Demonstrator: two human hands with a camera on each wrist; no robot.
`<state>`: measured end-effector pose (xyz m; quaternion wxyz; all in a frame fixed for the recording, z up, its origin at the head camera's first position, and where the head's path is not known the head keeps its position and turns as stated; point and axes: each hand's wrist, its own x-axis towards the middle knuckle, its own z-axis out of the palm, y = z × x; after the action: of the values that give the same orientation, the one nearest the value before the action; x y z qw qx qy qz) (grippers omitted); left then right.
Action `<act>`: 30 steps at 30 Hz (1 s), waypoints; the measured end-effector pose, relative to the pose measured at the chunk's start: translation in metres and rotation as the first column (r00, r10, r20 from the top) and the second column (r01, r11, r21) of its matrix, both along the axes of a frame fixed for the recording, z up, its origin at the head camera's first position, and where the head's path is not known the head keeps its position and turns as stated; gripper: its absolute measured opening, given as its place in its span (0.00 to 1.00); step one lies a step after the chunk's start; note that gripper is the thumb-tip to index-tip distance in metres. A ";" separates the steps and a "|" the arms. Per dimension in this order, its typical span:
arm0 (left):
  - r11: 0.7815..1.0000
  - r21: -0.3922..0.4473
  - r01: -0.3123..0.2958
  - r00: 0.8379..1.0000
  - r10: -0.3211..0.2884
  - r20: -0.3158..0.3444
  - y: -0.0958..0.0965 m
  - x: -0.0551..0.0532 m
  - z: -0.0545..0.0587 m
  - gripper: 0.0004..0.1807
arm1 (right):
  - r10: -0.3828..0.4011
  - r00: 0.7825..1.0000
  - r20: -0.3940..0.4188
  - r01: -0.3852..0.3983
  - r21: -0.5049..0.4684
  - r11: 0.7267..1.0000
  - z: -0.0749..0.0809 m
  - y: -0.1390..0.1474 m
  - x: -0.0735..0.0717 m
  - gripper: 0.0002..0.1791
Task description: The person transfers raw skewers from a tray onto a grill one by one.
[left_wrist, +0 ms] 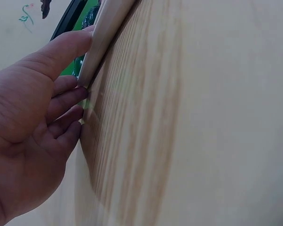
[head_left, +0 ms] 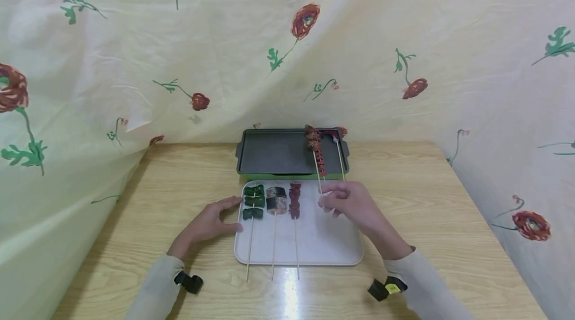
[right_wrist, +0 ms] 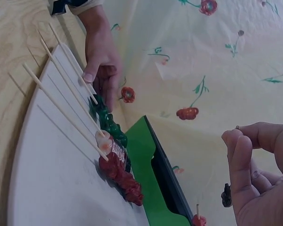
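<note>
1. skewers (head_left: 276,201), three side by side, lie on my white tray (head_left: 332,246), sticks jutting past its near edge, perhaps for easy picking.
2. my left hand (head_left: 208,221) is loose, fingers touching the tray's left rim, i judge to steady it.
3. my right hand (head_left: 352,202) pinches the brown skewer (head_left: 312,139) by its stick, likely to spare the food; my fingers mostly hide the stick's lower end.
4. beyond, its food is over the grill pan (head_left: 274,153), right side; whether it touches, i cannot tell. it partly covers a red skewer (head_left: 320,161); the dark skewer (head_left: 331,134) alongside is hard to make out.
</note>
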<state>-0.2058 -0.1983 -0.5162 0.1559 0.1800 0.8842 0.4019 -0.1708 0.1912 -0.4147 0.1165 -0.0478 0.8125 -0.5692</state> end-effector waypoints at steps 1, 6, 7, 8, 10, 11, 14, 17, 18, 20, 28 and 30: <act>1.000 0.000 0.000 1.000 0.000 0.002 0.000 0.000 0.000 0.45 | -0.004 1.000 0.004 0.004 0.002 1.000 -0.001 -0.001 -0.002 0.18; 1.000 -0.004 -0.002 1.000 0.002 0.011 0.000 0.000 -0.003 0.45 | -0.020 0.999 0.027 0.020 0.005 1.000 -0.008 -0.002 -0.013 0.18; 1.000 -0.004 -0.003 1.000 0.003 0.012 0.000 0.000 -0.003 0.45 | -0.022 0.999 0.032 0.022 0.000 1.000 -0.009 -0.003 -0.015 0.18; 1.000 -0.005 -0.004 1.000 0.004 0.013 0.000 0.000 -0.004 0.45 | -0.025 0.999 0.037 0.025 -0.001 1.000 -0.009 -0.003 -0.017 0.18; 1.000 -0.004 -0.007 1.000 0.007 0.015 0.000 0.000 -0.004 0.46 | -0.026 0.999 0.045 0.026 -0.008 1.000 -0.010 -0.003 -0.020 0.18; 1.000 -0.006 -0.009 1.000 0.009 0.015 0.000 0.000 -0.004 0.46 | -0.028 0.998 0.047 0.029 -0.007 1.000 -0.010 -0.004 -0.022 0.18; 1.000 -0.009 -0.010 1.000 0.010 0.017 0.000 0.000 -0.004 0.46 | -0.028 0.998 0.048 0.028 -0.006 1.000 -0.011 -0.004 -0.026 0.17; 1.000 -0.010 -0.008 1.000 0.008 0.015 0.000 -0.001 -0.004 0.46 | -0.030 0.998 0.058 0.030 -0.013 0.999 -0.011 -0.005 -0.029 0.17; 1.000 -0.009 -0.007 1.000 0.007 0.014 0.000 -0.001 -0.004 0.46 | -0.026 0.998 0.058 0.027 -0.015 1.000 -0.010 -0.005 -0.029 0.17; 1.000 -0.009 -0.007 1.000 0.007 0.013 0.000 -0.001 -0.004 0.46 | -0.025 0.997 0.067 0.027 -0.021 0.999 -0.010 -0.006 -0.031 0.17; 1.000 -0.007 -0.010 1.000 0.011 0.010 0.000 -0.001 -0.003 0.46 | -0.017 0.996 0.086 0.021 -0.049 0.999 -0.012 -0.006 -0.040 0.21; 1.000 -0.004 -0.011 1.000 0.011 0.011 0.001 -0.001 -0.002 0.46 | -0.018 0.996 0.090 0.024 -0.064 0.998 -0.015 -0.005 -0.043 0.21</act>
<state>-0.2068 -0.1978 -0.5185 0.1587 0.1727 0.8852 0.4017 -0.2133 0.1858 -0.4293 0.1451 -0.0176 0.7881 -0.5979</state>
